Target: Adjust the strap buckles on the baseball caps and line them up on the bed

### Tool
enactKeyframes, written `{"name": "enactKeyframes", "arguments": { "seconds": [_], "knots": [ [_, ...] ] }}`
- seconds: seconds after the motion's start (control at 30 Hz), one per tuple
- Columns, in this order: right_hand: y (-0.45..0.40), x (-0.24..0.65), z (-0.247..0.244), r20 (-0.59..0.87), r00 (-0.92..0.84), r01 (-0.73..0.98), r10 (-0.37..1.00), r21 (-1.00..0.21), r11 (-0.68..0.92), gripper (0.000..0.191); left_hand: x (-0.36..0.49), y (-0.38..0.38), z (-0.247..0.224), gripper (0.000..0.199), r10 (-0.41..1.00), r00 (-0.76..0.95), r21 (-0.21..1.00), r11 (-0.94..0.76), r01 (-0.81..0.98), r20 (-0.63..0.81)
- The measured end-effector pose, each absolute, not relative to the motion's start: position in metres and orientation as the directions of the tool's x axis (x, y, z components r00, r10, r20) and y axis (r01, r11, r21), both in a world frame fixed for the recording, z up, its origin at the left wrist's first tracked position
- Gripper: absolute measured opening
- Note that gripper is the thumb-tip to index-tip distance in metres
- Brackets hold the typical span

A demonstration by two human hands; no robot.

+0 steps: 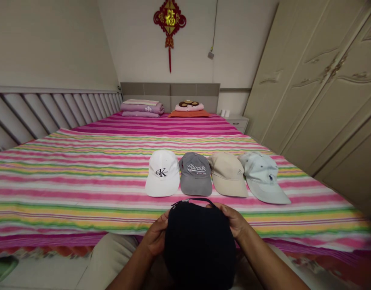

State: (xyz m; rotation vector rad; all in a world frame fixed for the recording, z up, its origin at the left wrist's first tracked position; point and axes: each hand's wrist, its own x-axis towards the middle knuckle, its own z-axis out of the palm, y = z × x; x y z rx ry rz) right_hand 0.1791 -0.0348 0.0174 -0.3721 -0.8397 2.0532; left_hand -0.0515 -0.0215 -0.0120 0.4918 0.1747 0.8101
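Note:
My left hand (157,235) and my right hand (230,219) grip the two sides of a black baseball cap (200,251), held up near the bed's front edge. Its thin back strap (191,200) faces away from me. Just beyond it, four caps lie in a row on the striped bedspread (82,189): a white Calvin Klein cap (162,173), a grey "Always" cap (195,174), a beige cap (228,175) and a pale blue Polo cap (262,177). All four have their brims toward me, and none touches my hands.
Beige trousers (113,257) show below my hands. A tall cream wardrobe (312,80) runs along the bed's right side, and a slatted panel (37,114) along its left. Folded pink bedding (142,108) and a pillow (189,106) lie at the headboard (170,94).

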Motion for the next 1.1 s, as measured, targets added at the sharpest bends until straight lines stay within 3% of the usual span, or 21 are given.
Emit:
{"name": "enactKeyframes", "arguments": {
  "seconds": [0.43, 0.63, 0.93, 1.1],
  "knots": [
    [-0.024, 0.169, 0.019, 0.010, -0.556, -0.623, 0.831, -0.667, -0.409, 0.032, -0.064, -0.017, -0.013, 0.023, 0.810, 0.586, 0.479, 0.515, -0.711, 0.000],
    [-0.024, 0.149, 0.007, -0.054, -0.562, -0.589, 0.826, -0.674, -0.445, 0.052, -0.095, -0.013, -0.015, 0.016, 0.880, 0.450, 0.470, 0.464, -0.750, -0.150],
    [-0.047, 0.110, -0.031, -0.160, -0.613, -0.600, 0.774, -0.543, -0.588, 0.042, -0.138, -0.022, -0.029, 0.013, 0.909, 0.377, 0.439, 0.417, -0.796, -0.181],
    [-0.048, 0.086, -0.037, -0.176, -0.510, -0.656, 0.842, -0.553, -0.513, 0.027, -0.158, -0.030, -0.044, 0.020, 0.913, 0.363, 0.377, 0.407, -0.832, -0.185]
  ]
}}
